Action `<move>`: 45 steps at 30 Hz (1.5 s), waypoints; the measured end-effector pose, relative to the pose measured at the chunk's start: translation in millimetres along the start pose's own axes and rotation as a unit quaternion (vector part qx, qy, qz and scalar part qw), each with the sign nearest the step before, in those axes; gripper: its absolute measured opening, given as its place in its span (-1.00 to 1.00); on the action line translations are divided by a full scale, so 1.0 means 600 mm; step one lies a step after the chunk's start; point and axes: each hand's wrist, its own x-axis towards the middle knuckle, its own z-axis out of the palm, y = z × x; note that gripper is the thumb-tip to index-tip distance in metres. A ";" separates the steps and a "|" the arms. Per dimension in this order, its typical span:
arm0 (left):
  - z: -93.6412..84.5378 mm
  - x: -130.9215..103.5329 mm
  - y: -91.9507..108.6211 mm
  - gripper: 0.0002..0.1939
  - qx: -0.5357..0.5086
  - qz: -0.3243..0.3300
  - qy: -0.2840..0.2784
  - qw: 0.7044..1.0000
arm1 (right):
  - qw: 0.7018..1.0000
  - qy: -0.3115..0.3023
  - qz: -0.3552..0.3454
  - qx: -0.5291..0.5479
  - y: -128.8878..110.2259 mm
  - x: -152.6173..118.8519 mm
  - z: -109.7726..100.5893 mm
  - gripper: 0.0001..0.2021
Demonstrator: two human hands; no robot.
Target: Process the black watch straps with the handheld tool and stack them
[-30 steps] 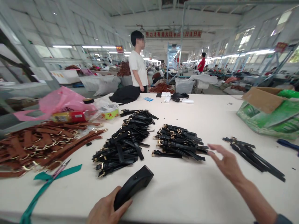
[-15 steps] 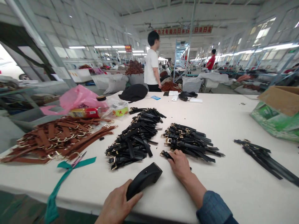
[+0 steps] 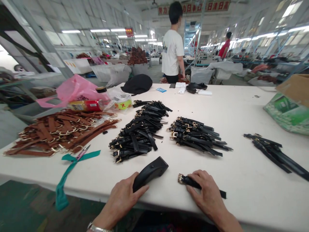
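My left hand (image 3: 126, 192) is wrapped round a black handheld device (image 3: 151, 172) shaped like a hair clipper, its wide end pointing up and to the right. My right hand (image 3: 205, 188) grips a black buckled strap (image 3: 189, 181) near the table's front edge. The strap's gold buckle shows left of my fingers, and its tail comes out on the right. Beyond that hand lies a bundle of black buckled straps (image 3: 195, 135). A longer heap of black straps (image 3: 142, 130) stretches away behind the device.
Brown straps with metal rings (image 3: 58, 132) are piled left on the white table (image 3: 166, 196). Scissors (image 3: 83, 152) lie with a green cloth strip (image 3: 69, 175). More black straps (image 3: 275, 154) and a green carton (image 3: 287, 112) are right. A person in white (image 3: 172, 51) stands beyond.
My right hand has drawn the strap away from the bundle, toward me and to the right. The left hand keeps its hold on the device. My view has tipped downward.
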 end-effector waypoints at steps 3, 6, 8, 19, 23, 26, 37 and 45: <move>-0.001 -0.002 0.002 -0.56 0.007 0.000 -0.005 1.000 | 1.000 0.008 0.001 0.004 0.000 0.008 0.006 -0.82; 0.000 -0.009 0.005 -0.52 0.018 -0.005 -0.012 1.000 | 1.000 0.005 -0.005 0.027 0.003 0.010 0.009 -0.84; 0.002 -0.019 0.011 -0.49 0.028 -0.009 -0.018 0.999 | 0.999 0.007 -0.011 0.045 0.006 0.009 0.010 -0.84; -0.021 -0.040 0.096 -0.65 0.100 0.097 -0.109 0.984 | 0.991 0.006 -0.017 0.132 0.006 0.005 0.001 -0.77; -0.026 -0.031 0.111 -0.70 0.132 0.118 -0.110 0.978 | 0.990 0.008 -0.017 0.139 0.011 0.006 0.000 -0.78; -0.027 -0.029 0.111 -0.65 0.147 0.121 -0.101 0.976 | 0.991 0.004 -0.016 0.130 0.012 0.007 -0.002 -0.81; -0.017 -0.030 0.102 -0.54 0.137 0.102 -0.104 0.980 | 0.996 -0.012 -0.041 0.082 0.031 -0.010 -0.027 -0.81; -0.022 -0.029 0.107 -0.60 0.133 0.106 -0.110 0.979 | 0.996 0.027 -0.021 0.088 0.019 -0.004 -0.003 -0.84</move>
